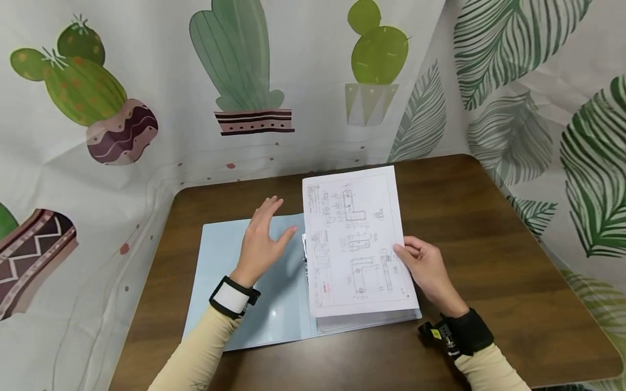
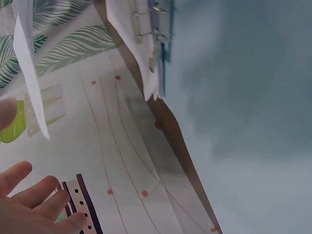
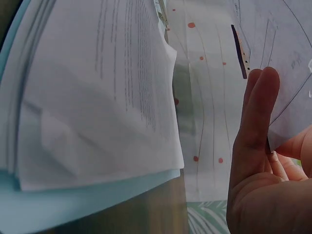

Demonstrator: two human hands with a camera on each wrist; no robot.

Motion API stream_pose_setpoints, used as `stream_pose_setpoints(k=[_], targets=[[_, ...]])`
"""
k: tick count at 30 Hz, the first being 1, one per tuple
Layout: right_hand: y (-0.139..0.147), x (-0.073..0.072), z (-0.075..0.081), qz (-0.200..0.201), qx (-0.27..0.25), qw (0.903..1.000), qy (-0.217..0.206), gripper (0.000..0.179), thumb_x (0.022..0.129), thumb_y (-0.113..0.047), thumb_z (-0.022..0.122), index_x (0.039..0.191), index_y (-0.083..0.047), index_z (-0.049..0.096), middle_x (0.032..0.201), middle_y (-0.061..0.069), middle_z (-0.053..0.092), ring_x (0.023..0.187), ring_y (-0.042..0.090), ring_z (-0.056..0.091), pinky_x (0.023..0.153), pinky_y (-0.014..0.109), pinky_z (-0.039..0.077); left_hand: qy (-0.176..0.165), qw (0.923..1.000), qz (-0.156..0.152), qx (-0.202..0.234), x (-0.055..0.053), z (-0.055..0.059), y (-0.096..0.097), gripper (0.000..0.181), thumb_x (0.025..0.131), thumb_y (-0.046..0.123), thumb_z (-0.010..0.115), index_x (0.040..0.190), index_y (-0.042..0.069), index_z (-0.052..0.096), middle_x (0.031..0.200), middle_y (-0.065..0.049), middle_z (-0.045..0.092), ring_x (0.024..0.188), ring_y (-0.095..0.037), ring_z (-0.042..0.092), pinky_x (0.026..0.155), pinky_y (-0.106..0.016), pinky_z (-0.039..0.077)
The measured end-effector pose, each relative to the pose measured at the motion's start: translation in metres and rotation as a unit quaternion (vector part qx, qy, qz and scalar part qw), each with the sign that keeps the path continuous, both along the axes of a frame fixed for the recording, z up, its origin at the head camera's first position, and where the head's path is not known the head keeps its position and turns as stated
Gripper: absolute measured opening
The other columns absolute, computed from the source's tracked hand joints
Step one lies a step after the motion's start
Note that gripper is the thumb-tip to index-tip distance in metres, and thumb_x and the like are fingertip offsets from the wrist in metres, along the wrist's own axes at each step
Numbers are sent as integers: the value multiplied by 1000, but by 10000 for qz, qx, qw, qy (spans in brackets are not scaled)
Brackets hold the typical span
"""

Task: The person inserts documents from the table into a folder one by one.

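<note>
A light blue ring binder [image 1: 215, 260] lies spread on the table, its metal rings [image 2: 156, 35] visible in the left wrist view. My right hand [image 1: 430, 269] pinches the right edge of a white sheet [image 1: 371, 231] printed with line drawings of L-shaped parts. That sheet is raised above the stack of papers [image 3: 97, 117] in the binder, covering most of it in the head view. Over the inside of the left cover hovers my left hand [image 1: 259, 244], fingers extended and thumb apart, holding nothing. Its fingers [image 2: 56, 195] show beside the raised sheet in the left wrist view.
The brown wooden table [image 1: 499, 260] extends around the binder, with rounded corners at the back. Close behind it hangs a white cloth [image 1: 313, 65] printed with cacti; leaf-patterned cloth [image 1: 518, 130] hangs on the right. Both wrists carry black straps.
</note>
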State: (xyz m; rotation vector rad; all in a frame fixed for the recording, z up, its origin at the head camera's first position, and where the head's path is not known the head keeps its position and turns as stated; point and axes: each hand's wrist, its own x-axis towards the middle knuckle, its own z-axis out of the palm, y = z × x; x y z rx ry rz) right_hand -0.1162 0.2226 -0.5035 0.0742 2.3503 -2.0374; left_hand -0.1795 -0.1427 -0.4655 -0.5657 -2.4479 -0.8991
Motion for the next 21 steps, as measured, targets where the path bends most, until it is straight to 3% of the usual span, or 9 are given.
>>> stream_pose_setpoints(k=[5,10,18,21], targets=[[5,0,-2,-62,200,9996,-180,36,103,-24,65,130,1,65,109,18,76,83,18,74,67,30,59,-106,9968,-24,-791,3,-5,-10,87,86,38,85,156,8,43,160,-19,41,153,-33,30,120,-62,22],[9,1,-5,-93,410,9984,-365,36,103,-24,65,130,1,64,108,18,76,79,17,73,64,30,58,-518,9880,64,-1456,10,-14,-18,100,84,50,83,161,9,33,166,-18,30,156,-35,20,119,-65,19],[15,2,-11,-118,651,9966,-496,36,104,-23,64,131,1,64,107,19,76,77,18,72,62,30,57,-1203,9710,185,-2057,19,-27,-25,108,85,65,74,164,11,24,172,-12,12,158,-32,7,123,-61,8],[16,2,-14,-79,682,9965,-482,35,104,-22,63,130,1,64,107,19,76,77,18,72,62,31,57,-1315,9668,262,-2174,21,-34,-26,111,84,68,73,164,10,24,171,-14,12,158,-34,9,123,-61,8]])
